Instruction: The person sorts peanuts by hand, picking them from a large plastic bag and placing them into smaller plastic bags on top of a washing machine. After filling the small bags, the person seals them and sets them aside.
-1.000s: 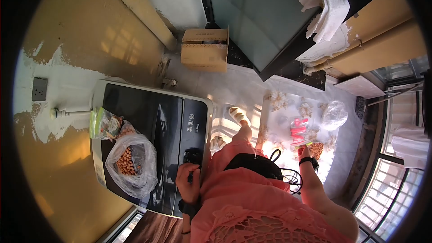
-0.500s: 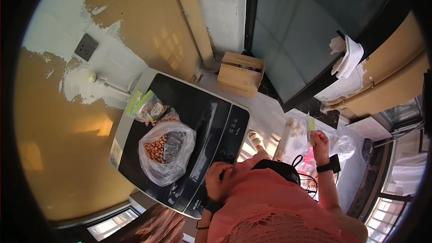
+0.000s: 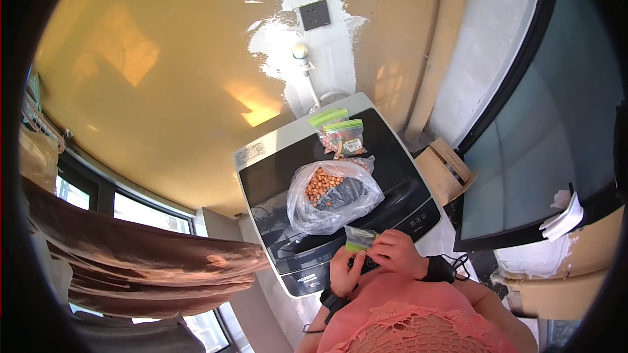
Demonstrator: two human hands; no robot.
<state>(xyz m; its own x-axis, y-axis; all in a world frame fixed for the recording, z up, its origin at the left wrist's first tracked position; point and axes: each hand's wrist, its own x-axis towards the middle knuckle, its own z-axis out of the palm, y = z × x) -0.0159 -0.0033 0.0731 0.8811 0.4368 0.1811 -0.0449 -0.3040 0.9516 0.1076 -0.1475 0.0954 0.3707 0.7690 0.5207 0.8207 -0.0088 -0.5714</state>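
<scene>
Now that the small bag (image 3: 359, 238) is at bottom middle, left hand (image 3: 343, 273) and right hand (image 3: 399, 254) share it, fingers pinching its edge.

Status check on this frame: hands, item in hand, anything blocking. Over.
Left hand and right hand both gripping small green-edged bag. Open bag of nuts just beyond, on black-topped machine. No obstruction seen between.

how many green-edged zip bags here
3: the held bag, in left hand and right hand; front bag and rear bag, overlapping on the washing machine. Others may be hidden.
</scene>
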